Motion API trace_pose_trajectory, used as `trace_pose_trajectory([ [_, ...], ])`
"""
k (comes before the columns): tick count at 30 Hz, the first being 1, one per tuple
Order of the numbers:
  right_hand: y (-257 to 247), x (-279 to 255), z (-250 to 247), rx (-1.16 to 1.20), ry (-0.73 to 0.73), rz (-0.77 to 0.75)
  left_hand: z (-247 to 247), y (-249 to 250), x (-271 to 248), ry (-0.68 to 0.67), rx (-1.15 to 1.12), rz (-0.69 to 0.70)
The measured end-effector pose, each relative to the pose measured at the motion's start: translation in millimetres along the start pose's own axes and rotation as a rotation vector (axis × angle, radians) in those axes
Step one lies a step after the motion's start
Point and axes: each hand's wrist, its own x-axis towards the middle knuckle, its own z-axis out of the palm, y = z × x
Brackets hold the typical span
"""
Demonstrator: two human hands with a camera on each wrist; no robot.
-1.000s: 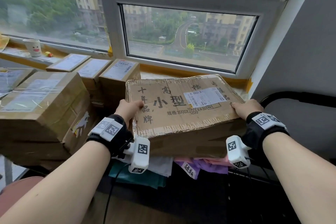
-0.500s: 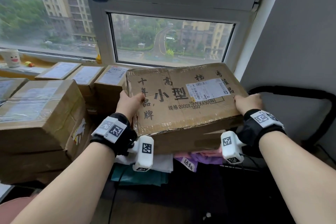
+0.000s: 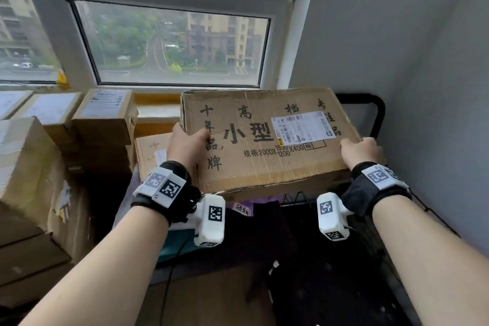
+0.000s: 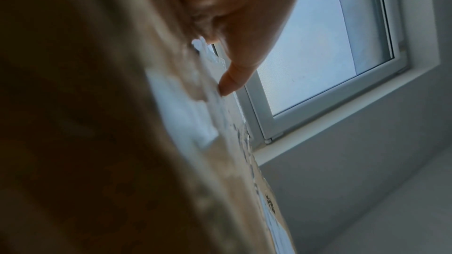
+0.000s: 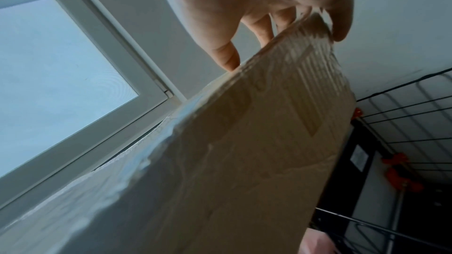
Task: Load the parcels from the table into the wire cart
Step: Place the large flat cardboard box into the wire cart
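1. Two hands grip one flat cardboard parcel (image 3: 267, 137): left hand (image 3: 186, 144) at its left edge, right hand (image 3: 361, 149) at its right.
2. Parcel held aloft, apparently over the wire cart (image 5: 411, 123).

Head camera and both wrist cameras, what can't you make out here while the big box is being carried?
- Wire cart: head view, the big box covers most of it; what it holds stays hidden.
- Second box: head view, largely behind the left hand.
- Shipping label: print too small.
- Left wrist view: cardboard blurred and dark.
- Right hand: cut off by the right wrist view's top edge.
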Motion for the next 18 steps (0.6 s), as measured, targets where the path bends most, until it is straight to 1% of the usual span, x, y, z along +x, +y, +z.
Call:
trace_pose_trajectory([
  [7,49.9,0.0,-31.1,0.046,0.068,0.087,40.2,-8.5,-16.5,-0.094,0.021,0.022],
  [11,79.8,6.9,-42.7,0.046,0.084,0.124,67.7,-14.6,-27.5,-0.144,0.076,0.046],
  [18,152.5,41.4,-62.7,0.055,0.057,0.179,143.2,-22.4,-55.2,-0.164,0.203,0.072],
])
